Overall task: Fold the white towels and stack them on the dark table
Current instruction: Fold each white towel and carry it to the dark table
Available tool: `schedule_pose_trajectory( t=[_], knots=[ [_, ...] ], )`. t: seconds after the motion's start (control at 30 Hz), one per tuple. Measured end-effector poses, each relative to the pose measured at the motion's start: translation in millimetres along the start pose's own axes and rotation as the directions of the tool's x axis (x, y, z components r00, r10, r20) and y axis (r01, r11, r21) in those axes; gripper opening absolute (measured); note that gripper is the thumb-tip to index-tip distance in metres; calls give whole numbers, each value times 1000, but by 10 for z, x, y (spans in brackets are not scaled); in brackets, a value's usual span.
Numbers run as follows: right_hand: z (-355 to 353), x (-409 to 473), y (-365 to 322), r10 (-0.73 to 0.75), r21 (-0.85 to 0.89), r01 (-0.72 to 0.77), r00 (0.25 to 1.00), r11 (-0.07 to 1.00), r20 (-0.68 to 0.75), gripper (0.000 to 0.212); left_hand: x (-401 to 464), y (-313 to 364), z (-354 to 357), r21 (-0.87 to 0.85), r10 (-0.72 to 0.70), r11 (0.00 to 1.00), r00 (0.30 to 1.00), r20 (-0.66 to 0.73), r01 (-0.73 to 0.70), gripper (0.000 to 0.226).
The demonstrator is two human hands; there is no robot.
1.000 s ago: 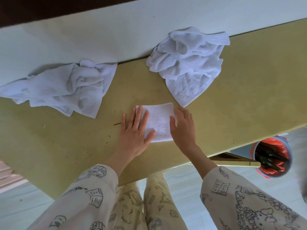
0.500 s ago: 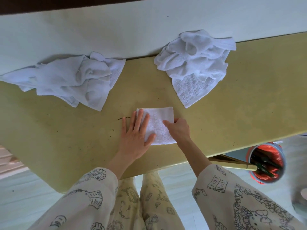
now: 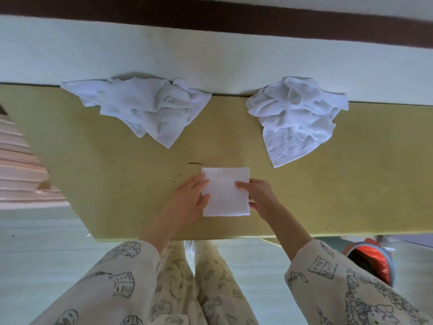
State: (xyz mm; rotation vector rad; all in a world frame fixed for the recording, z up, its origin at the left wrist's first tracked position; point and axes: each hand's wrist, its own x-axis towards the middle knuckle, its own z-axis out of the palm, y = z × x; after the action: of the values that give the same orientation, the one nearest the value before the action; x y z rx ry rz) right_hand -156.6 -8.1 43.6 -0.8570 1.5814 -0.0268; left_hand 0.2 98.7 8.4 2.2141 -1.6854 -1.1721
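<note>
At the near edge of a yellow-green table (image 3: 93, 174), a person frames a folded towel (image 3: 225, 192) between 2 hands. Left hand (image 3: 191, 200) lies at the towel's 9 o'clock side, fingers nearly straight and together, tips over its edge, apparently pinning it flat. Right hand (image 3: 256, 195) sits at 3 o'clock, fingers curled over the edge with the thumb below, seemingly pinching the layers to square or lift them. 2 crumpled towels wait unfolded along the far edge: 1 heap (image 3: 145, 111) at 11 o'clock, another (image 3: 297, 113) at 1 o'clock, kept apart, likely so each can be drawn in singly. Scuffs and dark flecks mark the matte tabletop. A pale wall (image 3: 210, 48) with a dark band (image 3: 234, 22) rises behind; a red-lined bin (image 3: 372, 263) stands on the pale floor at 4 o'clock. No dark table is visible.
</note>
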Motion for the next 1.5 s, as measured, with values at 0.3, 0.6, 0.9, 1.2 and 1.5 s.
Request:
schedule_pose_trajectory(
  t=[0.3, 0.6, 0.9, 1.2, 1.5],
  knots=[
    [942, -870, -279, -518, -569, 572, 809, 591, 276, 7, -1353, -531, -420, -523, -438, 821, 839, -322, 228, 36],
    [2643, -2110, 272, -481, -481, 848, 525, 224, 702, 12, -3529, -1207, -18, -781, -760, 591, 465, -455, 202, 30],
    [4109, -3866, 2097, -244, -237, 971, 235, 23, 941, 35, -6248, -1501, 1115, -903, -931, 358, 19, -364, 240, 30],
    [5423, -5484, 3893, 109, 53, 997, -47, -51, 993, 20, -8303, -1634, 2131, -994, -906, 101, -408, -109, 42, 29],
    [6743, -6847, 5470, 347, 210, 977, -186, -31, 919, 23, -10016, -2106, 2854, -994, -808, -74, -579, 105, -78, 27]
  ],
)
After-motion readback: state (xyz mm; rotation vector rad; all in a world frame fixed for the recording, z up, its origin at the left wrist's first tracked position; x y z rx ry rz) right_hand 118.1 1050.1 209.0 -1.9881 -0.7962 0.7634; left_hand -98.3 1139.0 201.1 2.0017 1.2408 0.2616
